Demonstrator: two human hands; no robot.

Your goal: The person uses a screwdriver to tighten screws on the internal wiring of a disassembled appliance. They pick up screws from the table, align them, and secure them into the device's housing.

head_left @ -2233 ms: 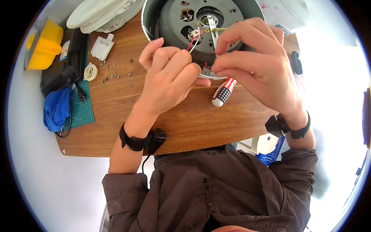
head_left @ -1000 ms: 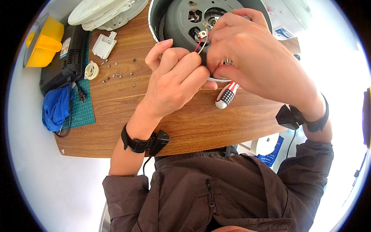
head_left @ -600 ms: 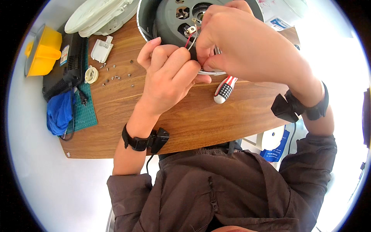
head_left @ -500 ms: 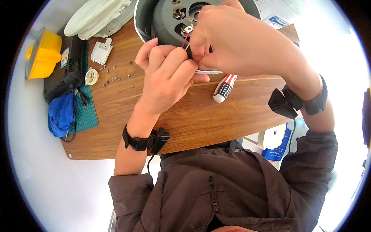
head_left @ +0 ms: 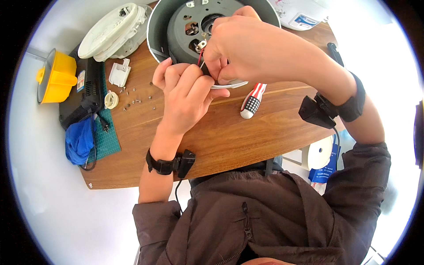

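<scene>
A round appliance housing [head_left: 157, 33] with grey inner walls and a dark grey metal base plate [head_left: 180, 22] lies open at the far edge of the table. My left hand [head_left: 187, 97] is closed on its near rim, fingers curled inward and thumb along the outside. Over the base reaches my right hand [head_left: 243, 51], its thumb and fingers pinched together just inside the rim. What they pinch is hidden. Between the hands, a red wire [head_left: 200, 56] runs from a small metal terminal [head_left: 202, 44], with a white wire beside it.
A screwdriver [head_left: 252, 102] with a striped handle lies near my right hand. Several small screws [head_left: 137, 100], a cream ring [head_left: 111, 100] and a white plastic cover [head_left: 119, 73] sit to the left. Farther left are white lids [head_left: 110, 31], a black case [head_left: 88, 95] and a blue cloth [head_left: 79, 141].
The view has shifted, so the table's left side shows slightly farther right and lower. Both hands keep their hold at the rim, with the right fingers moving only slightly.
</scene>
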